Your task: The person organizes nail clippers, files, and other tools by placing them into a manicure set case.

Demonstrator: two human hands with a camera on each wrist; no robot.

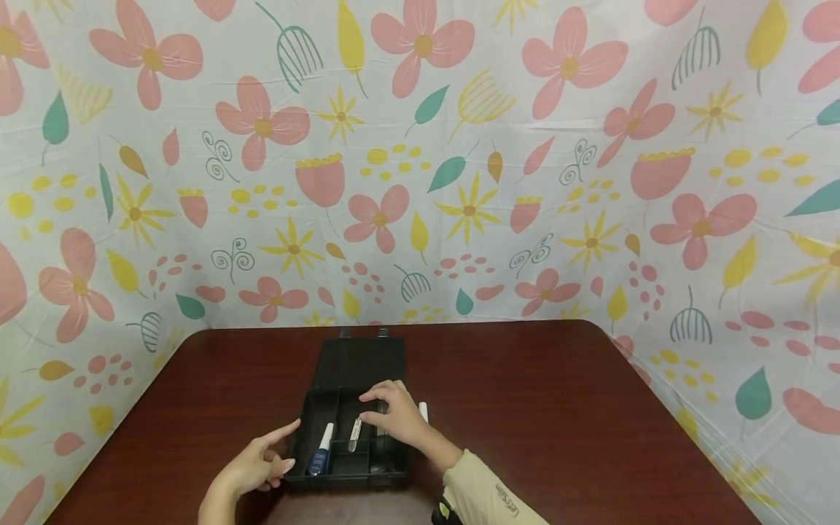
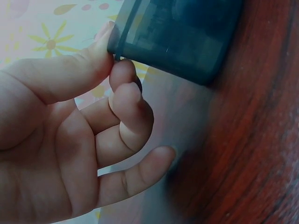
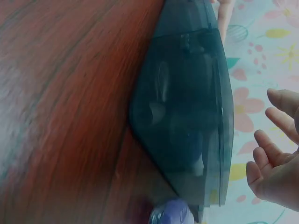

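A black plastic box (image 1: 359,481) with compartments lies on the table, its lid (image 1: 359,362) folded back. My left hand (image 1: 252,463) touches the box's left side with the thumb and outstretched index finger; the other fingers are curled loosely. Over the box, my right hand (image 1: 397,417) has its fingers spread apart, the thumb close to a small silver nail clipper (image 1: 355,435) in the middle. In the right wrist view nothing shows between the right hand's fingers (image 3: 275,151). A blue nail polish bottle (image 1: 319,459) with a white cap leans in the left compartment.
A white-topped object (image 1: 423,412) stands just right of the box, partly behind my right wrist. In the right wrist view, a purple object (image 3: 173,213) is near the box's corner. Behind the dark red table (image 1: 525,394) hangs a flowered cloth (image 1: 420,182).
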